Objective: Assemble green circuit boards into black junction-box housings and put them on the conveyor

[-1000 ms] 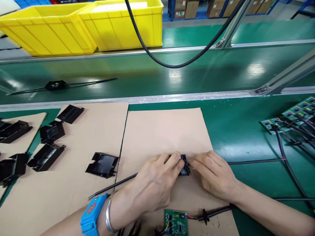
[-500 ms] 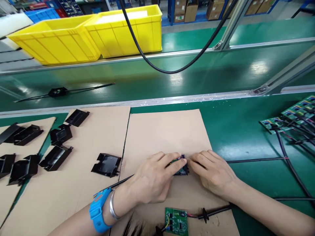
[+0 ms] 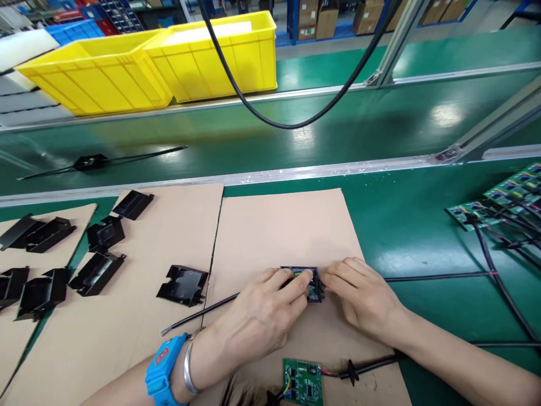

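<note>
My left hand (image 3: 264,316) and my right hand (image 3: 363,296) meet over a small black housing with a green circuit board (image 3: 307,280) inside it, resting on the brown cardboard sheet (image 3: 279,231). Fingers of both hands are curled and pressed on the housing. A black cable (image 3: 198,316) runs out left from under my left hand, and another cable (image 3: 439,276) runs right. My left wrist wears a blue strap (image 3: 163,366) and a metal bangle. A second green circuit board (image 3: 302,382) with a wired black cable lies near the bottom edge.
Several empty black housings (image 3: 182,285) lie on cardboard to the left. More wired circuit boards (image 3: 499,206) are piled at the right. A conveyor belt (image 3: 270,141) carries one cabled housing (image 3: 88,162). Yellow bins (image 3: 147,62) stand behind; a black hose (image 3: 270,115) hangs overhead.
My hands have shifted slightly on the housing, baring more of its green board. The cabled housing on the belt has drifted left. The view moved a little.
</note>
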Available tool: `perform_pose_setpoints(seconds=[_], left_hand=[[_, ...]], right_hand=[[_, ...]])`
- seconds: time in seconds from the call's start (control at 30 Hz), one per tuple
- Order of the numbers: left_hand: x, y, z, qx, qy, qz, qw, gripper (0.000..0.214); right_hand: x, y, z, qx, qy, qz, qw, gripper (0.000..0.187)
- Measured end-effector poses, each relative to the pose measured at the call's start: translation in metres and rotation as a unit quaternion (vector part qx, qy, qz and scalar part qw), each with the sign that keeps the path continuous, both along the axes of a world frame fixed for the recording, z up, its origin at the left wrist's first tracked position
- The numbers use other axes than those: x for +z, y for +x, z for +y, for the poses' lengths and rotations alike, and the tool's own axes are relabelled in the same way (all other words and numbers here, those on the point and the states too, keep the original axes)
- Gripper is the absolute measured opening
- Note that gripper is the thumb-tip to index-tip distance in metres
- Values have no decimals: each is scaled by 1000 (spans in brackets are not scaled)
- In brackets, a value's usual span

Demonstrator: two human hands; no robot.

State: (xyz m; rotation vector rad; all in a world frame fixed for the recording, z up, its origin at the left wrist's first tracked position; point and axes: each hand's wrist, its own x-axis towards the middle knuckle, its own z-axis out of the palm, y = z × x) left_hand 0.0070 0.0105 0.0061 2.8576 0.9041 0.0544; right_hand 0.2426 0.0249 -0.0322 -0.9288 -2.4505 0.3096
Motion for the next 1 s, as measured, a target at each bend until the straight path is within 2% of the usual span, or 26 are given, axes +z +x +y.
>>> perform_pose_setpoints(seconds=[0.13,0.37,0.57,0.7,0.8,1.0], left_hand=[[0,-1,1,1,30,-12,999,30],[5,0,2,-14,49,7,999,11],[5,-1,0,4,40,-3,999,10],[3,-2,-3,15,51,-20,998,8],[1,-2,-4,18,51,-39,998,9],[0,-2,-3,18,41,-60,997,10]], right_hand=[[-3,2,0,4,22,1,1000,32],[-1,3,1,9,16,-9,1000,32],[16,-5,-3,-15,-112,24,993,15],[20,-3,-1,-5,-141,-4,990,15],[17,0,1,11,-124,11,992,18],[9,-6,-3,0,-73,44,996,19]])
